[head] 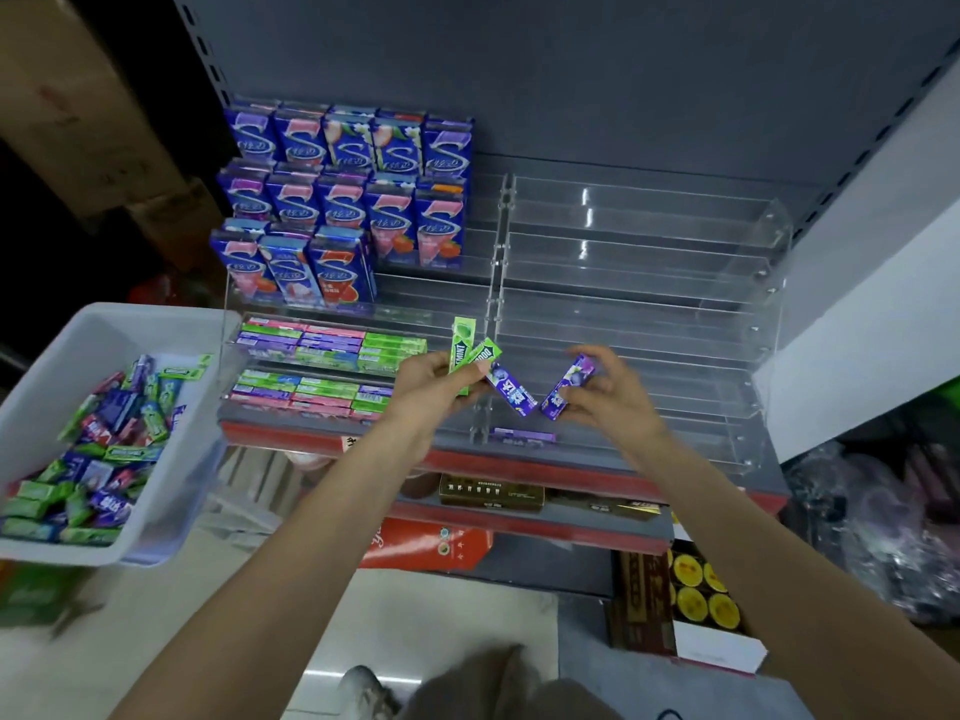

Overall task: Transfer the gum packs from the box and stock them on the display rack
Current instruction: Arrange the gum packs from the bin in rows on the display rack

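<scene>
head view: before the clear acrylic display rack [639, 283], left hand [431, 379] grips green and purple gum sticks [475, 356]; right hand [613, 389] pinches a purple gum pack [566, 388], apparently just one.

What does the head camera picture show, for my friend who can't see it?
A person's left hand holds green and purple gum packs, and the right hand holds one purple pack, in front of a clear display rack. A white box of mixed gum sits to the left.
</scene>
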Action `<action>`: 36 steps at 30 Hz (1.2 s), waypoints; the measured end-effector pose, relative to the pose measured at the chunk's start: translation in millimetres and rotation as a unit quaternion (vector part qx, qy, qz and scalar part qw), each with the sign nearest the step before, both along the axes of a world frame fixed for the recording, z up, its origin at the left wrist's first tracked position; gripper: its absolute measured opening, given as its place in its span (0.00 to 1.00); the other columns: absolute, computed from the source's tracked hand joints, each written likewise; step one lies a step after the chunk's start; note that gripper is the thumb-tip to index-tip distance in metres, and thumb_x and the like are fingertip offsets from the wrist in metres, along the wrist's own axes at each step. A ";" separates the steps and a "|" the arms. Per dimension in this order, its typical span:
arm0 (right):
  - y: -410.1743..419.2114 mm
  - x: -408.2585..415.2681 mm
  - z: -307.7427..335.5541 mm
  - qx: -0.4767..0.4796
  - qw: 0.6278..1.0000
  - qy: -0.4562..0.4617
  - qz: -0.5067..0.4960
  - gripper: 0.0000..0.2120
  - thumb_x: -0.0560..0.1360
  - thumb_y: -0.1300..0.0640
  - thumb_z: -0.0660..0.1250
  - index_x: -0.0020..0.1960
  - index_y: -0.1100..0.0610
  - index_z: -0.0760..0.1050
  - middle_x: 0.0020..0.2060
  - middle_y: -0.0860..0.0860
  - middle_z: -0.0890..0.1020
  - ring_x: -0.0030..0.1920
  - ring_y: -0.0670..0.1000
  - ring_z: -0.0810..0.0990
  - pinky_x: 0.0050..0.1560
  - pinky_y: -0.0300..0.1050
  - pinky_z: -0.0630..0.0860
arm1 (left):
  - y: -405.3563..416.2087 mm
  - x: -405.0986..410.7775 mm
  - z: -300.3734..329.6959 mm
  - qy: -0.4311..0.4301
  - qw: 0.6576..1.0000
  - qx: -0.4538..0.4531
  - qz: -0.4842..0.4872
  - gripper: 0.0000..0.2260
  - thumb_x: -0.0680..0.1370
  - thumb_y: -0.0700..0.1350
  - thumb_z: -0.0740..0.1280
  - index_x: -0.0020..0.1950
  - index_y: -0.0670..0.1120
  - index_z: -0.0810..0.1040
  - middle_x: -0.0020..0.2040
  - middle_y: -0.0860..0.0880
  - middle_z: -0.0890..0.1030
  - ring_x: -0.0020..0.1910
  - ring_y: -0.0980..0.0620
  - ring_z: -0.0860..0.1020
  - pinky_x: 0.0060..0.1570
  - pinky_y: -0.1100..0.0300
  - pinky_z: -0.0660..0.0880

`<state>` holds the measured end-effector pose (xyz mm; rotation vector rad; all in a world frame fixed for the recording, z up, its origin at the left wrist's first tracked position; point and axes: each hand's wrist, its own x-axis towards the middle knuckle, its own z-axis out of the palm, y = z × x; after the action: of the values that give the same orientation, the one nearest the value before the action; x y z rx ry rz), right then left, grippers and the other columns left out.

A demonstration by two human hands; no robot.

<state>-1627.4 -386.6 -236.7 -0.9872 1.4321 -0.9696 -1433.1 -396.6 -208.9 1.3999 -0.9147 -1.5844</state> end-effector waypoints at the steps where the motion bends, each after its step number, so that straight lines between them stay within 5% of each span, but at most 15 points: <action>1: -1.3 1.0 -3.0 -0.017 0.998 0.052 -0.007 0.16 0.73 0.72 0.66 0.51 0.53 0.71 0.36 0.53 0.76 0.34 0.49 0.77 0.39 0.41 0.79 | 0.2 1.0 -1.4 -0.002 1.000 0.000 0.003 0.04 0.75 0.36 0.68 0.41 0.41 0.76 0.41 0.45 0.82 0.31 0.56 0.82 0.37 0.69 0.78; 6: 3.7 0.2 -28.0 -0.066 0.975 0.211 0.011 0.14 0.70 0.66 0.72 0.39 0.49 0.71 0.35 0.49 0.78 0.39 0.52 0.76 0.47 0.50 0.75 | -0.5 10.8 -10.9 -0.020 1.000 0.011 0.018 0.08 0.75 0.38 0.70 0.51 0.36 0.77 0.49 0.42 0.82 0.42 0.50 0.83 0.48 0.63 0.79; 9: 10.2 3.8 -38.6 -0.077 0.963 0.255 0.031 0.08 0.71 0.65 0.71 0.41 0.55 0.73 0.37 0.49 0.78 0.38 0.47 0.75 0.41 0.30 0.72 | -0.8 14.4 -15.2 -0.029 0.999 0.020 0.023 0.12 0.74 0.38 0.70 0.54 0.34 0.76 0.51 0.40 0.82 0.44 0.49 0.83 0.47 0.63 0.80; 11: 13.0 5.7 -43.6 -0.085 0.944 0.313 0.056 0.04 0.72 0.64 0.70 0.45 0.59 0.76 0.40 0.51 0.79 0.39 0.47 0.75 0.37 0.25 0.69 | 0.3 15.1 -16.3 -0.033 0.999 0.023 0.024 0.13 0.75 0.38 0.70 0.56 0.33 0.75 0.53 0.39 0.82 0.43 0.50 0.83 0.42 0.66 0.79; 19: 10.9 9.9 -50.1 -0.086 0.895 0.410 0.152 0.10 0.76 0.64 0.64 0.56 0.61 0.79 0.52 0.56 0.82 0.51 0.53 0.81 0.57 0.46 0.76 | -0.5 16.4 -14.0 -0.044 0.999 0.026 0.013 0.14 0.75 0.38 0.69 0.57 0.33 0.74 0.54 0.39 0.81 0.46 0.49 0.83 0.40 0.68 0.78; 25: 3.7 13.1 -52.5 -0.078 0.877 0.434 0.191 0.11 0.78 0.63 0.62 0.58 0.60 0.78 0.53 0.55 0.82 0.51 0.53 0.80 0.53 0.41 0.74 | 0.0 18.4 -14.8 -0.049 0.998 0.028 0.009 0.07 0.75 0.38 0.69 0.50 0.38 0.76 0.53 0.39 0.82 0.43 0.51 0.82 0.40 0.69 0.78; 30: 1.6 11.8 -51.9 -0.063 0.871 0.446 0.197 0.11 0.78 0.61 0.63 0.59 0.59 0.78 0.52 0.55 0.82 0.49 0.53 0.81 0.54 0.47 0.77 | 0.2 21.8 -16.4 -0.044 0.998 0.031 0.019 0.24 0.74 0.39 0.71 0.66 0.32 0.69 0.55 0.40 0.81 0.43 0.51 0.83 0.40 0.68 0.79; 36: 1.8 11.8 -51.4 -0.064 0.863 0.461 0.197 0.12 0.77 0.59 0.64 0.59 0.58 0.78 0.53 0.56 0.82 0.51 0.55 0.80 0.54 0.51 0.78 | 1.7 22.9 -14.9 -0.039 0.999 0.029 0.023 0.13 0.74 0.39 0.70 0.56 0.35 0.75 0.53 0.40 0.82 0.42 0.52 0.83 0.41 0.68 0.79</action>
<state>-1615.6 -384.8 -288.1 -1.9134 1.8104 -0.2501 -1410.2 -394.9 -223.8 1.5223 -0.8817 -1.5428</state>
